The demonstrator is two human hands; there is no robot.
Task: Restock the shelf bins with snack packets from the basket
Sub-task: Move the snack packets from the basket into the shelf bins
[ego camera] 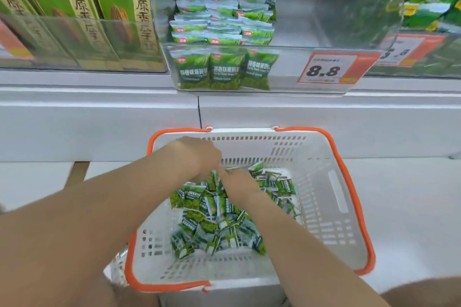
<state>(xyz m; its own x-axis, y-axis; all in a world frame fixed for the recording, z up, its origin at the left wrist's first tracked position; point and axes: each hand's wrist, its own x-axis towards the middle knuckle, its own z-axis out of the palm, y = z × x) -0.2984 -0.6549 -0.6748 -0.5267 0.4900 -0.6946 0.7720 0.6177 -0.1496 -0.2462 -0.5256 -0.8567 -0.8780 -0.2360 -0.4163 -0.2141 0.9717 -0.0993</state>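
operator: where are the snack packets (214,222) lying?
technician: they are lying loose in the basket (324,182), below the shelf bin (294,67), which is holding stock on one side only. the left hand (199,154) and right hand (238,182) are both reaching into the pile; the fingers are hiding among packets, so i cannot tell their hold
operator: what is the hazard?
technician: an overfull, loose handful is risking dropped packets on the lift to the bin, and the hands are crowding each other
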